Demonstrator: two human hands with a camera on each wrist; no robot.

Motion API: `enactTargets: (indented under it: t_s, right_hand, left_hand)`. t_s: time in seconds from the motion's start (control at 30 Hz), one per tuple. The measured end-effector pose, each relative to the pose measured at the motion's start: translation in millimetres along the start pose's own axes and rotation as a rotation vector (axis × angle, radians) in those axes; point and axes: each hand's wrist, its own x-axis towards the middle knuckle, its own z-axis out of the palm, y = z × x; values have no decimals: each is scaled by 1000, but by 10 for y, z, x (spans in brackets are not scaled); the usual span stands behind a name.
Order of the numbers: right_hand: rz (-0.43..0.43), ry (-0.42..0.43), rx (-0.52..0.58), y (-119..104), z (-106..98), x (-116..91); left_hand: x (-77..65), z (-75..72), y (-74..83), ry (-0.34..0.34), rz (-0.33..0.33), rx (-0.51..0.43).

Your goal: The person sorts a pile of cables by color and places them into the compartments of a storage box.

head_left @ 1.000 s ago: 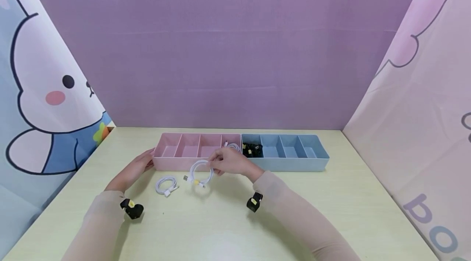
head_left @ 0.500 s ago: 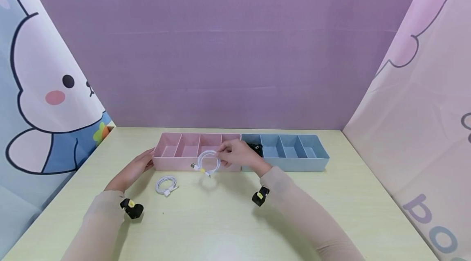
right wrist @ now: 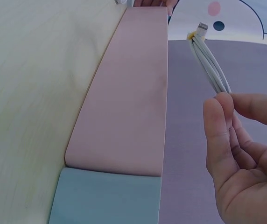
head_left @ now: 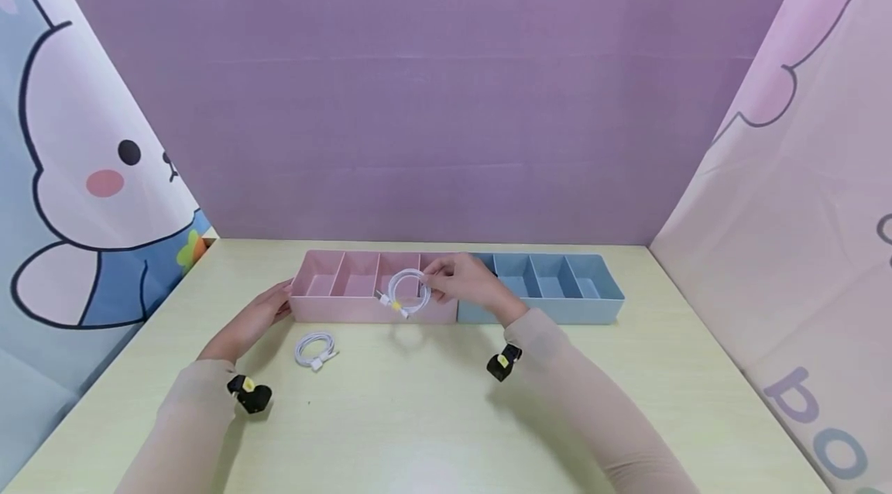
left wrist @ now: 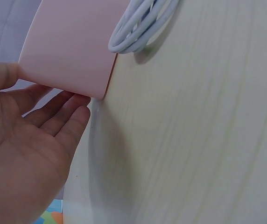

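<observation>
My right hand (head_left: 468, 282) pinches a coiled white charging cable (right wrist: 209, 64) between thumb and fingertips. The coil hangs in front of the pink divided box (head_left: 372, 311), its yellow tie and metal plug showing in the right wrist view. At the box's left end, the left hand (left wrist: 31, 149) rests its fingers against the end wall; its thumb tip is hidden behind the box corner. A second coiled white cable (head_left: 317, 363) lies on the table before the pink box. My right hand covers most of the rightmost pink compartment.
A blue divided box (head_left: 540, 312) stands end to end with the pink one on the pale wooden table (head_left: 390, 432). Behind them rises a purple backdrop (head_left: 432, 91). Printed cloths hang at the left and right.
My right hand has lifted the held cable up and to the right, toward the rim of the pink box. The left hand and the cable on the table stay where they were.
</observation>
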Motion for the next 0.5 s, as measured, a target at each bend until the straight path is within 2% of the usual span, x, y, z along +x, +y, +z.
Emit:
enactTargets:
  t_s: [0.3, 0.5]
  right_hand:
    - [32, 72, 3, 57, -113, -11]
    - [41, 90, -10, 97, -204, -18]
  left_hand:
    - [18, -4, -17, 1, -4, -4]
    - [16, -6, -11, 1, -11, 0]
